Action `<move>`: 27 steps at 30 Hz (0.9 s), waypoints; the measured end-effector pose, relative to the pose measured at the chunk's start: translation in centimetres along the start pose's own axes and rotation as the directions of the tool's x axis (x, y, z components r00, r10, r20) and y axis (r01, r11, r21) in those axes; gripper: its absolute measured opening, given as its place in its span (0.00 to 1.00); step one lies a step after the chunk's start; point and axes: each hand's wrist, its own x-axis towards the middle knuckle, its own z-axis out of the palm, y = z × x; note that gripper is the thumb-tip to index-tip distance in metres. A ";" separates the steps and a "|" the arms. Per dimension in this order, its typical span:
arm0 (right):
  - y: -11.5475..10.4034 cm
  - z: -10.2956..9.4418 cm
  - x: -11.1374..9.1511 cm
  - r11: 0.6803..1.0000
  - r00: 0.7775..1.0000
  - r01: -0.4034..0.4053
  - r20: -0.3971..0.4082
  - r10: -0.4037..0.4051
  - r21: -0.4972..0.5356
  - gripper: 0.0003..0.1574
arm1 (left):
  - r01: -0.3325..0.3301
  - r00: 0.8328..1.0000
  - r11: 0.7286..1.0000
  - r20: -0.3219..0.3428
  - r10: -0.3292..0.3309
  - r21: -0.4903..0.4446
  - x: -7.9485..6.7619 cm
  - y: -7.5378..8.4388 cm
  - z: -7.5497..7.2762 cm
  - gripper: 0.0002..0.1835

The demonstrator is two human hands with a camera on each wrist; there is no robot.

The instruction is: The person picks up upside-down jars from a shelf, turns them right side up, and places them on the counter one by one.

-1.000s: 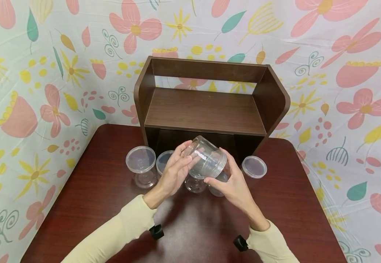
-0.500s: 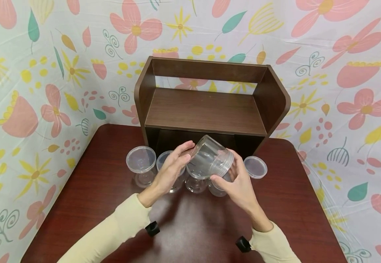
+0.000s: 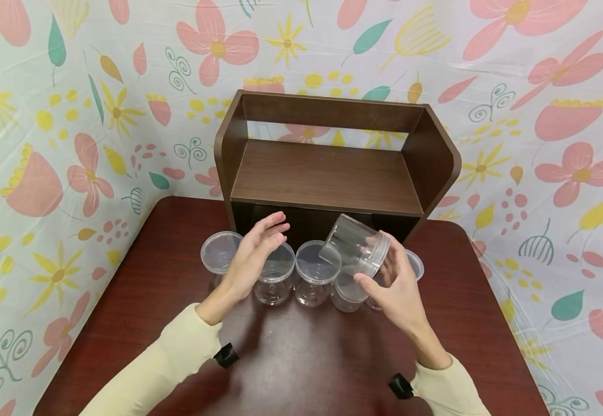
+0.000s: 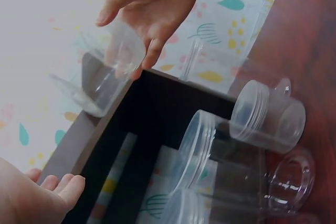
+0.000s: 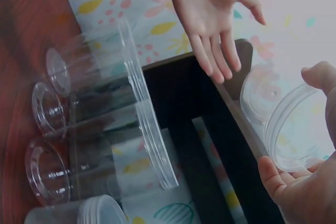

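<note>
A clear plastic jar (image 3: 347, 240) is held in the air by my right hand (image 3: 397, 289), thumb and fingers round its ridged end (image 5: 283, 135). It lies tilted, its other end pointing up and to the left. My left hand (image 3: 252, 254) is apart from the jar, fingers extended and palm facing it, as its open palm (image 5: 202, 14) in the right wrist view also shows. Below the hands, more clear jars stand in a row: a left one (image 3: 220, 252) partly behind my left hand, two tall ones (image 3: 274, 289) (image 3: 316, 263), a shorter one (image 3: 347, 294), and a right one (image 3: 416, 264) largely behind my right hand.
Behind the row stands a dark brown wooden shelf unit (image 3: 327, 173) with a raised back rail and side panels. All of it rests on a reddish-brown table (image 3: 301, 364). Flower-patterned cloth (image 3: 140, 69) hangs behind and at the sides.
My left hand has let go of the jar and drawn away to the left. My right hand has carried the jar to the right, uncovering the jars in the middle of the row.
</note>
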 end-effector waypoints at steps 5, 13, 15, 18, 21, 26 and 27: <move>-0.3 -0.8 0.1 1.000 1.000 0.025 -0.014 -0.025 -0.015 0.56 | -0.007 0.999 1.000 -0.042 0.007 0.016 -0.1 0.6 -1.3 0.30; -0.9 -2.4 0.2 0.997 0.998 0.012 -0.064 -0.017 -0.074 0.55 | 0.018 0.991 0.997 -0.131 -0.008 0.071 -0.4 1.6 -3.6 0.31; -1.0 -2.8 0.2 0.995 0.997 0.006 -0.078 -0.014 -0.097 0.54 | 0.023 0.985 0.996 -0.170 -0.007 0.092 -0.5 1.8 -4.2 0.30; -1.2 -3.5 0.2 0.992 0.995 -0.003 -0.097 -0.009 -0.123 0.54 | 0.031 0.976 0.992 -0.217 -0.003 0.124 -0.4 2.1 -5.1 0.30; -1.5 -4.2 0.2 0.987 0.994 -0.005 -0.109 -0.013 -0.161 0.54 | 0.034 0.969 0.989 -0.248 0.002 0.142 -0.2 2.4 -5.7 0.30; -1.9 -5.5 0.2 0.987 0.994 0.024 -0.105 -0.041 -0.159 0.54 | 0.036 0.956 0.980 -0.291 0.023 0.196 0.4 2.8 -6.4 0.29; -2.0 -5.7 0.2 0.985 0.993 0.030 -0.104 -0.048 -0.171 0.55 | 0.035 0.954 0.977 -0.299 0.030 0.210 0.5 2.8 -6.5 0.29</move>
